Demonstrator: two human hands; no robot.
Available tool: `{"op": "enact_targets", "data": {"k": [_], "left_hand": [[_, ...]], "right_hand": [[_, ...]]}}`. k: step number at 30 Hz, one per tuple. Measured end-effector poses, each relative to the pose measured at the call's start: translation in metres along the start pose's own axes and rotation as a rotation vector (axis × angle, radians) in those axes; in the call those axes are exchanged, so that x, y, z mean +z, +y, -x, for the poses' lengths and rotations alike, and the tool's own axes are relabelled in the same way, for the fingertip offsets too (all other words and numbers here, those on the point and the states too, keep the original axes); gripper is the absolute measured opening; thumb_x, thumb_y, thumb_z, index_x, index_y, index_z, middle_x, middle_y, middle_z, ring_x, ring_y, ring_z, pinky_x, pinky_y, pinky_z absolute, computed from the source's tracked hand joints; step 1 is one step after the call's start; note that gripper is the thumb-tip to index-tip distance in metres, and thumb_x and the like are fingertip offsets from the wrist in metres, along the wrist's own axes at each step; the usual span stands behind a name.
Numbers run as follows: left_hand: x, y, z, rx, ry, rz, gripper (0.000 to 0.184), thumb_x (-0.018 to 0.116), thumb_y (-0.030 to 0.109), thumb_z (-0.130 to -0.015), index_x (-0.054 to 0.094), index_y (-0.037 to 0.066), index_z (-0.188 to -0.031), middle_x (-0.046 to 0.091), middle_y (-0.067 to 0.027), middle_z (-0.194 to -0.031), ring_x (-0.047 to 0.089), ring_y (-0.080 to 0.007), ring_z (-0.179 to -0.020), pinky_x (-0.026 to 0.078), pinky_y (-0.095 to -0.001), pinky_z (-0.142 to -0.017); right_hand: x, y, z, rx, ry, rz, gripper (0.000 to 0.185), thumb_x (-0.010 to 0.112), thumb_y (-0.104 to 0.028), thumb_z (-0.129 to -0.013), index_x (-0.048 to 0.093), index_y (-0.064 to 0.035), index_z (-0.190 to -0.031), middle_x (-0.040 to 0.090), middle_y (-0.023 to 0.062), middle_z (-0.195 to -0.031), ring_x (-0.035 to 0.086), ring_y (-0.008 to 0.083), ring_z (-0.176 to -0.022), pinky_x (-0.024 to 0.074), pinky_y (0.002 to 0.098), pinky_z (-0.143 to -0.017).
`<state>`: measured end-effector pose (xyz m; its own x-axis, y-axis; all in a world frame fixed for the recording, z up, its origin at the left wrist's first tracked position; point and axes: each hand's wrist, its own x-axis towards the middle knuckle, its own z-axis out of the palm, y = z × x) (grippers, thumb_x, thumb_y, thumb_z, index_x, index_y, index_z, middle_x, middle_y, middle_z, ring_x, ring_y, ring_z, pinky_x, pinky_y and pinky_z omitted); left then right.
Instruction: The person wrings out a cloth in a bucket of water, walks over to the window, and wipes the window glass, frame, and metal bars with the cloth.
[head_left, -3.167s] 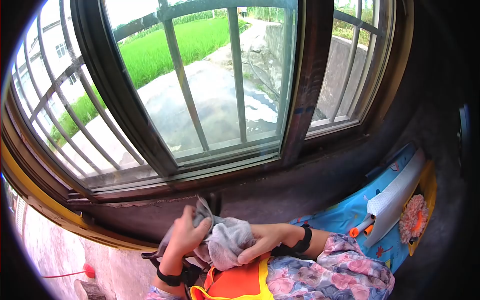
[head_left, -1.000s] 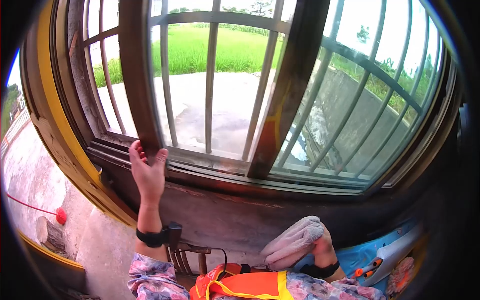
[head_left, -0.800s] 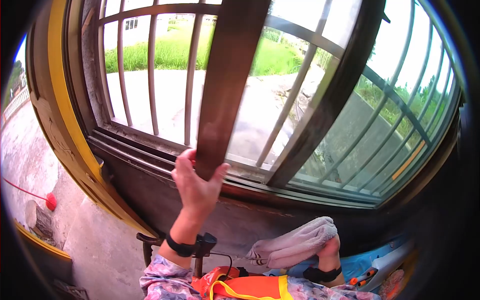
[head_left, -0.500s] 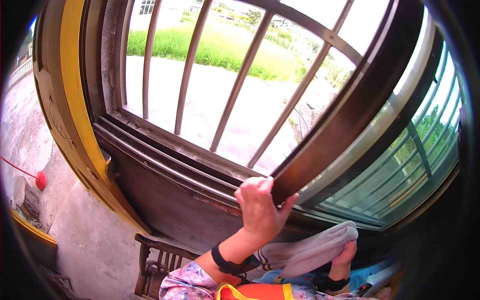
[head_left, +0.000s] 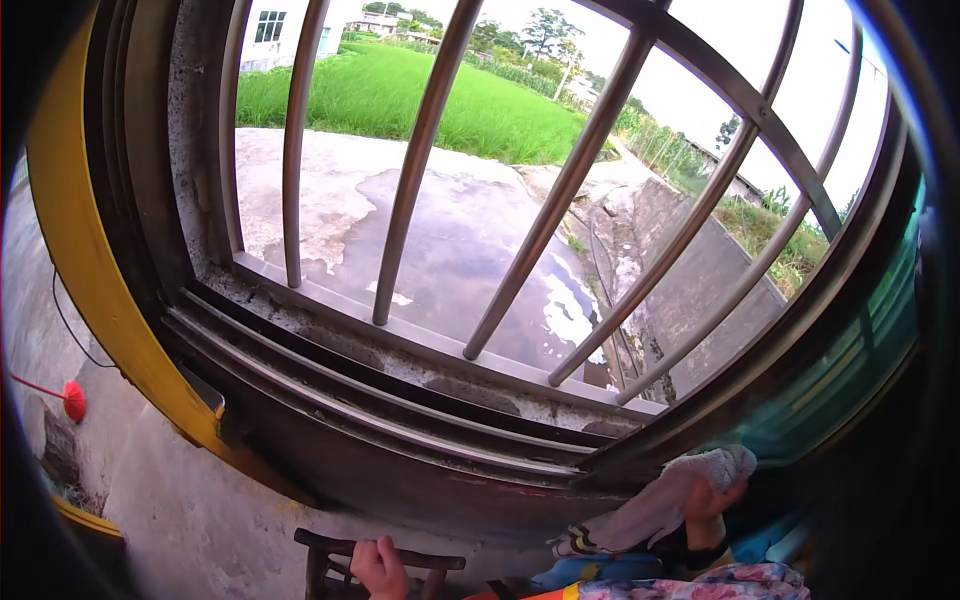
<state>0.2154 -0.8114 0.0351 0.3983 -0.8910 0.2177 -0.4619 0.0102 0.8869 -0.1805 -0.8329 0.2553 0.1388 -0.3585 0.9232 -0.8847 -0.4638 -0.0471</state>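
My right hand grips a pale towel with dark and yellow stripes near one end. The towel hangs bunched just below the lower right corner of the window. My left hand is low in the view, its fingers curled in; whether anything is inside them is hidden. It overlaps the top rail of a dark wooden chair, and I cannot tell if it touches it. The sliding window sash stands at the right, away from both hands, leaving the barred opening uncovered.
Metal bars cross the window opening above a dusty sill track. A yellow door frame rises at the left. Beyond it, a red round-headed brush rests near a log. Wet concrete and grass lie outside.
My left hand has let go of the sash edge and dropped toward the chair. The sash has slid right, baring more bars. My right hand still holds the towel.
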Motion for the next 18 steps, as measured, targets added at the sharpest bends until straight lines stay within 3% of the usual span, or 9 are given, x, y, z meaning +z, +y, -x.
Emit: {"op": "enact_targets", "data": {"k": [1,2,5,8,10,11,13,15,18], "left_hand": [[-0.016,0.024,0.002,-0.126,0.203,0.000,0.021,0.054,0.015,-0.084,0.048,0.002,-0.068,0.050,-0.0009,-0.059,0.047,-0.0182,-0.053,0.044,-0.0331,-0.052],[-0.001,-0.029,0.033,-0.455,0.175,0.147,0.027,0.059,0.023,-0.082,0.051,-0.002,-0.079,0.054,-0.0070,-0.068,0.051,-0.0205,-0.062,0.045,-0.0345,-0.059],[0.000,-0.057,0.072,-0.497,0.122,-0.161,0.036,0.065,0.030,-0.077,0.054,-0.001,-0.093,0.057,-0.0117,-0.085,0.053,-0.0203,-0.075,0.045,-0.0337,-0.068],[0.041,-0.109,0.096,-0.775,-0.007,0.497,0.051,0.070,0.034,-0.073,0.051,-0.003,-0.103,0.055,-0.0138,-0.099,0.051,-0.0190,-0.085,0.044,-0.0344,-0.074],[0.062,-0.121,0.097,-1.051,0.057,0.708,0.059,0.074,0.036,-0.068,0.050,-0.007,-0.102,0.055,-0.0123,-0.095,0.051,-0.0190,-0.077,0.046,-0.0331,-0.065],[0.063,-0.138,0.086,-1.045,-0.147,0.647,0.066,0.074,0.039,-0.067,0.049,-0.013,-0.101,0.056,-0.0130,-0.091,0.051,-0.0183,-0.069,0.047,-0.0319,-0.053],[0.083,-0.163,0.093,-0.988,-0.047,0.545,0.063,0.073,0.040,-0.067,0.051,-0.012,-0.095,0.056,-0.0116,-0.087,0.050,-0.0173,-0.064,0.045,-0.0300,-0.047],[0.085,-0.165,0.097,-0.921,0.038,0.383,0.042,0.068,0.037,-0.073,0.053,-0.002,-0.080,0.055,-0.0075,-0.076,0.048,-0.0167,-0.057,0.041,-0.0278,-0.042],[0.105,-0.177,0.109,-0.874,0.117,0.423,0.037,0.067,0.026,-0.073,0.047,0.001,-0.092,0.055,-0.0086,-0.082,0.050,-0.0190,-0.067,0.043,-0.0298,-0.054]], "right_hand": [[-0.005,0.016,0.021,0.003,0.000,0.004,0.039,0.058,-0.013,-0.078,0.040,-0.0018,-0.112,0.050,0.0141,-0.102,0.052,0.0217,-0.089,0.0435,0.0352,-0.077],[-0.010,0.031,0.044,0.197,0.069,-0.200,0.043,0.058,-0.013,-0.079,0.037,-0.0022,-0.115,0.048,0.0147,-0.106,0.051,0.0218,-0.092,0.0429,0.0355,-0.079],[-0.006,0.037,0.055,0.304,0.174,-0.296,0.048,0.057,-0.015,-0.080,0.033,-0.0027,-0.120,0.047,0.0151,-0.110,0.050,0.0220,-0.096,0.0420,0.0359,-0.082],[-0.008,0.032,0.049,0.165,0.151,-0.117,0.049,0.056,-0.017,-0.082,0.032,-0.0023,-0.122,0.046,0.0146,-0.111,0.049,0.0222,-0.096,0.0419,0.0361,-0.084],[-0.010,0.019,0.032,0.108,0.095,-0.043,0.049,0.055,-0.018,-0.083,0.031,-0.0017,-0.122,0.045,0.0142,-0.111,0.049,0.0223,-0.095,0.0419,0.0363,-0.084],[-0.008,0.011,0.022,0.171,0.055,-0.145,0.038,0.053,-0.019,-0.083,0.037,-0.0036,-0.114,0.047,0.0100,-0.101,0.049,0.0186,-0.088,0.0427,0.0339,-0.079],[0.005,-0.011,-0.007,0.234,0.015,-0.249,0.028,0.052,-0.020,-0.084,0.042,-0.0055,-0.106,0.049,0.0058,-0.092,0.049,0.0150,-0.081,0.0435,0.0314,-0.073],[0.016,-0.027,-0.029,0.561,0.202,-1.854,0.009,0.049,-0.018,-0.085,0.044,-0.0127,-0.081,0.042,-0.0030,-0.070,0.042,0.0082,-0.062,0.0385,0.0251,-0.059],[0.012,-0.030,-0.024,0.746,0.417,-1.699,0.021,0.047,-0.016,-0.086,0.035,-0.0176,-0.068,0.033,-0.0068,-0.058,0.035,0.0060,-0.052,0.0316,0.0218,-0.052]]}}
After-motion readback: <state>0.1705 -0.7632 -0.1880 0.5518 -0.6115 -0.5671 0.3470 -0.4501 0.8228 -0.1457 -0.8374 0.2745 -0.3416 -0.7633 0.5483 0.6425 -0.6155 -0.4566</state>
